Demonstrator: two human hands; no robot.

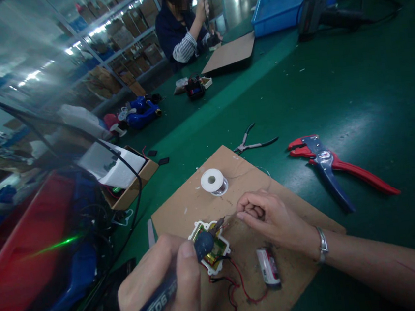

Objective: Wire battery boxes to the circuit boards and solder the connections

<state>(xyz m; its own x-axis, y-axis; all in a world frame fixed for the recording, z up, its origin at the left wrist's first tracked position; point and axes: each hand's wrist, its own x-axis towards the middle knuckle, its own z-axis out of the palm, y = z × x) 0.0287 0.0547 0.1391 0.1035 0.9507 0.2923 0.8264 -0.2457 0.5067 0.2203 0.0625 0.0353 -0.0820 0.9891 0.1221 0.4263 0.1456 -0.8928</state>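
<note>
My left hand [165,283] is wrapped round a dark blue soldering iron [204,245], its tip close to the edge of a small circuit board [212,255] in a white plastic frame. My right hand [260,212] pinches a thin wire, apparently solder, near that tip. Whether tip and solder touch is too fine to tell. A spool of solder [214,182] stands behind them, a thin strand trailing from it. Red and black wires [238,276] run from the board across the cardboard [183,205]. Beside them lies a cylindrical battery [269,269].
Right of the cardboard lie red-and-blue wire strippers [323,163] and pliers [247,145] on the green table [370,84]. A cardboard box [132,185] and a hanging black cable [135,173] are at left. Another person [183,29] works across the table, near a blue tray [278,14].
</note>
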